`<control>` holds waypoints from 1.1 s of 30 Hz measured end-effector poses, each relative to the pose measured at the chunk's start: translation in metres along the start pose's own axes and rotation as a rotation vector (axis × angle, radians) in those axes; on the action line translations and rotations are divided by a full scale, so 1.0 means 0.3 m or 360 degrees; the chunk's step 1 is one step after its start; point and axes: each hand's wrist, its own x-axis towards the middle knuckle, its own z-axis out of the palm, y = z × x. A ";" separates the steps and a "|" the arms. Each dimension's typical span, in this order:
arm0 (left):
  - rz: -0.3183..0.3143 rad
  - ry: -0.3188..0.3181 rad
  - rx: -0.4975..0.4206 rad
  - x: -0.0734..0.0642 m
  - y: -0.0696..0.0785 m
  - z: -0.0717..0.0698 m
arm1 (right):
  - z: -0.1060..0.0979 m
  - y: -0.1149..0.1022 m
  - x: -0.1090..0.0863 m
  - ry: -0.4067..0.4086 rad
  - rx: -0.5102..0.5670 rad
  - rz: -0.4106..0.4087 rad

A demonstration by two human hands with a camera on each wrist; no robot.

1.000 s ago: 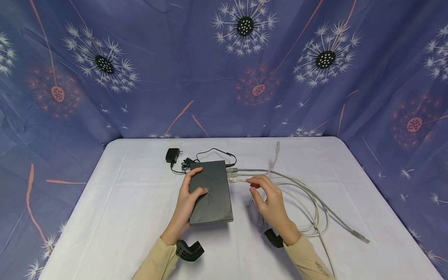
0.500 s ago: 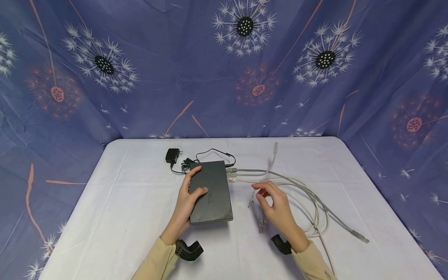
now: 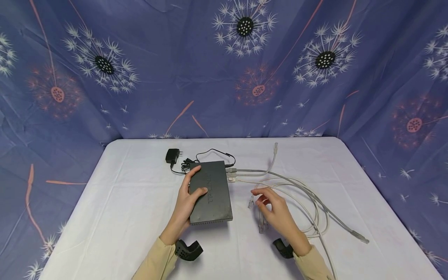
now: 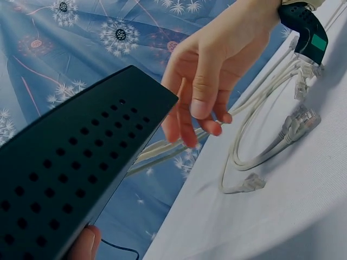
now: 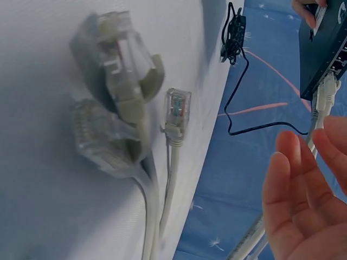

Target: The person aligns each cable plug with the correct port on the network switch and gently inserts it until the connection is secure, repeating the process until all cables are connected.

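Observation:
My left hand [image 3: 184,206] grips a dark metal network switch [image 3: 217,202] from its left side, thumb on top, and holds it tilted above the table. Several Ethernet cables sit in the ports on the switch's right side, among them a grey cable [image 3: 259,170] and a paler one with its plug [image 3: 232,179] nearest me. My right hand [image 3: 276,212] hovers to the right, its relaxed fingers holding nothing. Beneath it lie loose Ethernet plugs [image 5: 178,108], also seen in the left wrist view as a pair of clear plugs [image 4: 298,124].
A black power adapter [image 3: 172,155] lies behind the switch, its thin black cord [image 3: 217,149] running to the switch's far right corner. Coiled cables [image 3: 323,210] spread over the right of the white table [image 3: 115,217]. One plug [image 3: 275,147] points toward the back edge.
My right hand has drawn away from the cable nearest me at the switch, moving right and toward me. That cable stays in its port. My left hand and the switch have barely moved.

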 end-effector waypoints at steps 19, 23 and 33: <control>0.0000 -0.0004 -0.0002 -0.002 -0.004 -0.003 | 0.020 0.036 -0.024 -0.0202 0.0038 0.0167; -0.0005 -0.0008 -0.0013 -0.001 -0.006 -0.004 | 0.022 0.045 -0.026 -0.0249 0.0042 0.0216; -0.0025 -0.0024 -0.0066 0.000 -0.007 -0.004 | 0.033 0.070 -0.028 -0.0299 0.0022 0.0299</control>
